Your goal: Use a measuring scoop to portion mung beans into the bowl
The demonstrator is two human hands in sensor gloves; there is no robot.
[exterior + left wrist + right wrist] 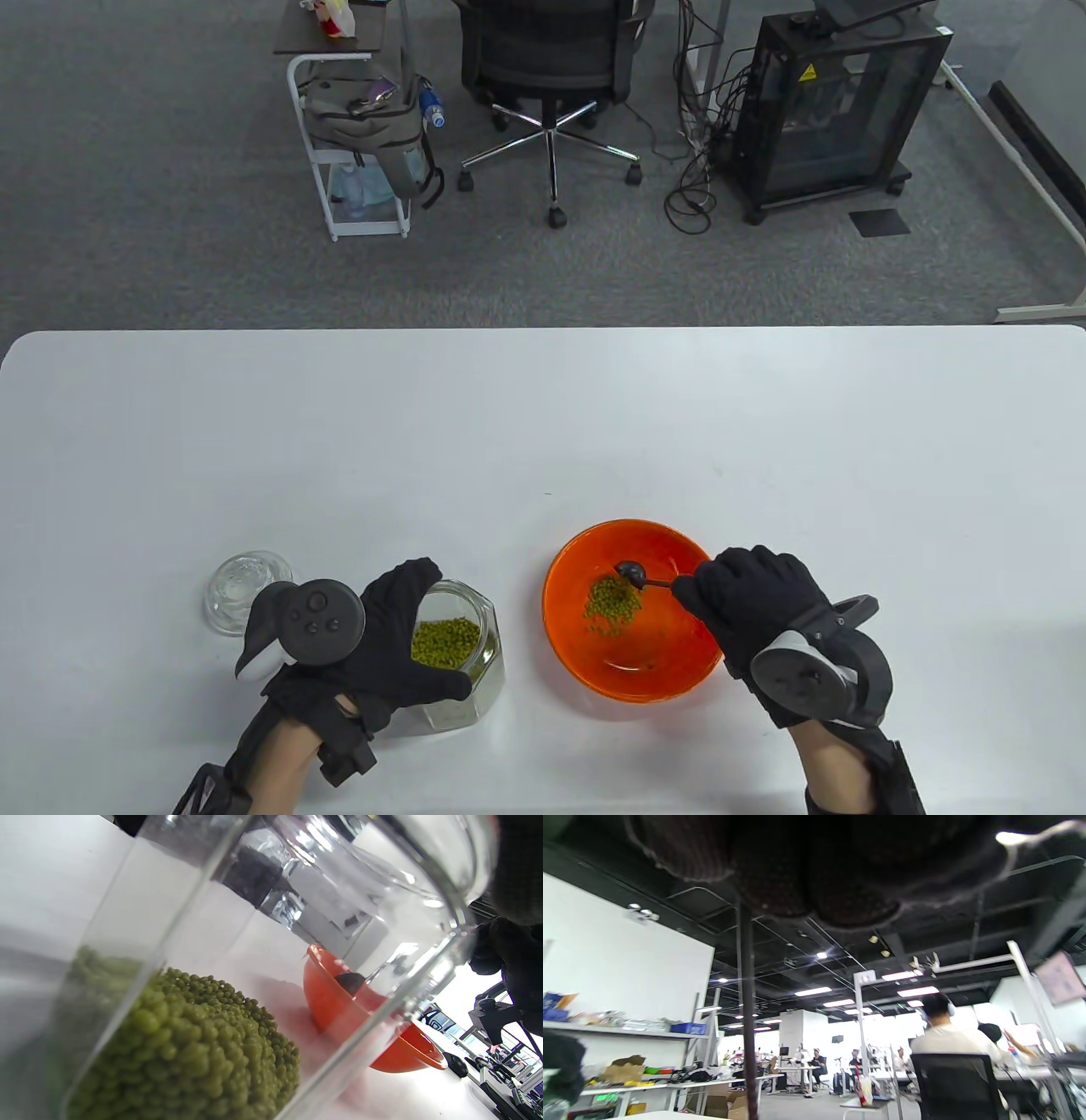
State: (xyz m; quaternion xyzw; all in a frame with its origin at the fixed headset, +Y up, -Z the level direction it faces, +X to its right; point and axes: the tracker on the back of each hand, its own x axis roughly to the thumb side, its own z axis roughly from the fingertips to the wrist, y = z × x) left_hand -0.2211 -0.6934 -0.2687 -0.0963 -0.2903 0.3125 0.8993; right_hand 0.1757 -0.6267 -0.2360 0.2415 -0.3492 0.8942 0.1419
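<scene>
A glass jar (462,658) holding green mung beans (445,641) stands near the table's front edge; my left hand (399,637) grips it from the left side. In the left wrist view the jar wall (263,925) fills the frame, with the beans (191,1052) inside. An orange bowl (585,671) to the right holds a small heap of beans (611,601). My right hand (751,598) pinches the handle of a dark measuring scoop (632,575), whose head hangs over the bowl above the heap. The right wrist view shows only dark glove (814,861) and the scoop handle (747,1005).
The jar's glass lid (246,590) lies on the table left of my left hand. The white table (543,424) stretches wide behind the bowl. Beyond its far edge are an office chair (547,59), a rolling cart (356,127) and a black cabinet (836,102).
</scene>
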